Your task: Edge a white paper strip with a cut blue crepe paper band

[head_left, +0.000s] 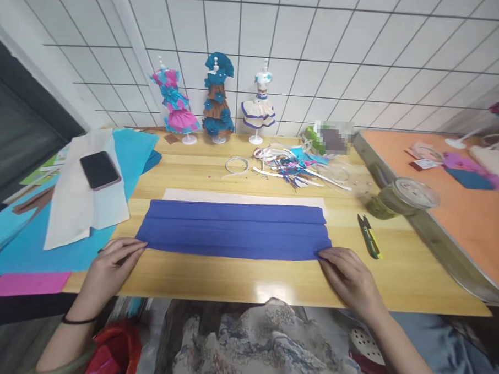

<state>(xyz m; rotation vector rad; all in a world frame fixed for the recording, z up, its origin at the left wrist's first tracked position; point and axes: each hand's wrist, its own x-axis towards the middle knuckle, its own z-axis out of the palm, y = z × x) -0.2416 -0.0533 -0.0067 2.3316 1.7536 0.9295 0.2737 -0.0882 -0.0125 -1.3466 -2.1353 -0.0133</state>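
Observation:
A long strip of blue cloth [233, 230], folded in lengthwise pleats, lies across the middle of the wooden table [245, 280]. A white strip [241, 197] shows just behind it. My left hand [114, 261] pinches the near left corner of the blue cloth. My right hand [347, 277] pinches the near right corner. Both hands rest on the table top with fingers pressed together on the fabric.
A black phone [100, 170] lies on white cloth [83, 196] over light blue sheets [36, 238] at left. Three dressed mini mannequins [218, 97] stand at the back. Ribbon scraps [291, 167], a lidded cup [401, 198] and yellow-green snips [369, 236] lie to the right.

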